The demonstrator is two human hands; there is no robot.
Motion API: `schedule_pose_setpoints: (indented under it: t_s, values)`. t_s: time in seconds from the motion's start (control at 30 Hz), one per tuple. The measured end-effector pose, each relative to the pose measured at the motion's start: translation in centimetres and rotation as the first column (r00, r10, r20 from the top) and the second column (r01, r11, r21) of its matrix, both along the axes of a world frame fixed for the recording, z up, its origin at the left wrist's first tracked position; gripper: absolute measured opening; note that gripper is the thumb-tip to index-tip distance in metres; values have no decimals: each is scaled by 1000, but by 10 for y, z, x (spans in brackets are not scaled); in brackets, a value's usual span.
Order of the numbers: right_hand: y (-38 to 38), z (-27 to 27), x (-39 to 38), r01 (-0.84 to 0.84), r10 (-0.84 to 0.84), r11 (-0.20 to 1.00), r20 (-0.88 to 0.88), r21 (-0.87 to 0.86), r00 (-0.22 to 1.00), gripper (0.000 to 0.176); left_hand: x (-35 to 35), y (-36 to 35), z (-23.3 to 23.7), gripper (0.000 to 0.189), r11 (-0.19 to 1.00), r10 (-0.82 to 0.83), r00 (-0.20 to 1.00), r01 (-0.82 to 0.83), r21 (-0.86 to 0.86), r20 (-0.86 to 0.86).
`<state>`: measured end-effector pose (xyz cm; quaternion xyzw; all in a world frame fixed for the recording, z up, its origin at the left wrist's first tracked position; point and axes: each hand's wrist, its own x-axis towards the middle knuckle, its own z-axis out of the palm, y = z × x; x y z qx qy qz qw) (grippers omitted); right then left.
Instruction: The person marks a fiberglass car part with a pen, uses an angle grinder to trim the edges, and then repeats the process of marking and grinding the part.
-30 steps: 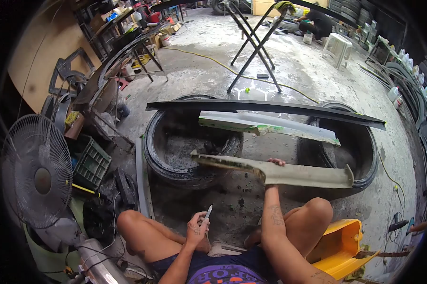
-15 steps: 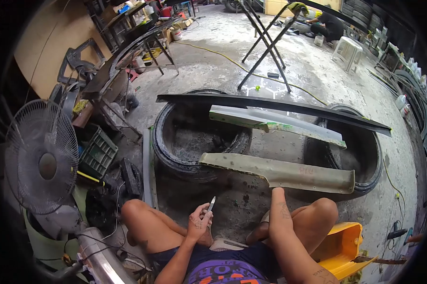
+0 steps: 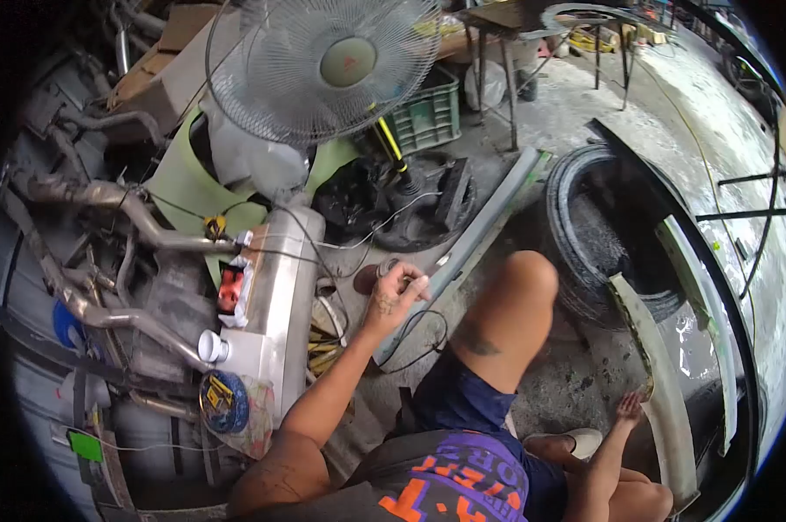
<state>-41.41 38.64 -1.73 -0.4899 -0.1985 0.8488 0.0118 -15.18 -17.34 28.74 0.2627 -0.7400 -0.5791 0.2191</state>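
Two things differ vs a sec ago: the head has swung hard to the left, and the left hand (image 3: 397,291) has gone w/ it. It was parked by the knee w/ the small blade (image 3: 424,280) pointing up. Now it is stretched out low over the floor, fist closed round that blade w/ only a pale tip showing. It sits just beside a long grey trim strip (image 3: 489,228) and a small brown round item (image 3: 367,278); can't tell what that item is. A black cable (image 3: 435,324) loops below the wrist.

The right hand (image 3: 629,405) is open, fingers spread, tips at the inner edge of the beige panel (image 3: 665,391). The panel lies across the tyre (image 3: 567,200) at the right of the view, no longer lifted.

As I read it, the panel work is on hold: the blade is well away from the panel, and attention is on the clutter at left, i.e. fan (image 3: 323,61), green crate (image 3: 428,113), silver metal box (image 3: 280,287), tape roll (image 3: 225,402).
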Motion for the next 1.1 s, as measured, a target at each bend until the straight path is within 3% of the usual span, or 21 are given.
schedule_pose_setpoints:
  t_s: [0.03,0.07,0.13,0.17,0.2,0.27,0.37,0.5,0.57,0.6,0.63,0.73,0.8,0.83,0.93,1.0,1.07,1.1]
  values:
    - [-3,-2,11,-328,328,921,35,209,944,52,22,-17,-47,15,1000,11,999,-10,-23,33]
    - [-1,-8,20,-338,338,915,38,218,940,52,44,-26,-92,16,999,18,998,-15,-48,63]
    - [6,-27,37,-767,789,547,99,334,606,56,85,-13,-156,20,995,95,915,-73,-71,392]
    - [3,-27,42,-884,919,286,154,370,362,58,113,-16,-237,22,965,169,885,-58,-257,433]
    - [-3,-17,46,-884,918,282,162,373,362,58,132,-1,-272,23,943,216,906,-95,-320,365]
    - [-20,10,52,-901,947,11,284,433,148,46,150,12,-321,19,980,102,868,-5,-197,486]
    - [-24,32,51,-879,935,-82,341,469,95,49,147,46,-335,18,980,143,875,-59,-192,463]
    - [-9,38,49,-874,910,-107,400,474,105,54,148,62,-355,18,975,142,873,-44,-216,466]
    - [-8,38,50,-892,901,-93,418,443,113,53,146,66,-322,15,989,92,850,-17,-147,519]
    - [-1,28,49,-893,888,-113,448,436,107,54,154,66,-332,15,985,30,857,62,-160,515]
    - [1,19,48,-893,875,-135,475,429,96,55,157,66,-334,15,984,64,850,34,-176,523]
    - [-15,28,52,-893,849,-196,526,406,53,53,164,70,-357,19,972,145,895,-48,-231,422]
    - [-9,22,52,-892,859,-231,511,387,-1,51,170,70,-382,21,866,140,845,147,-477,516]
    - [-10,20,51,-890,862,-234,507,391,-4,51,171,68,-384,21,865,148,845,141,-482,513]
    - [-15,27,47,-910,817,-234,577,343,8,48,149,54,-328,18,934,75,867,112,-340,492]
    - [-15,31,47,-900,819,-234,573,369,22,48,130,26,-280,21,837,298,922,-128,-532,247]
    - [-17,36,47,-888,819,-236,573,394,36,48,120,-25,-298,31,730,443,889,-285,-621,113]
    - [-17,36,48,-891,825,-237,565,388,26,49,112,-45,-283,34,699,538,826,-324,-637,170]
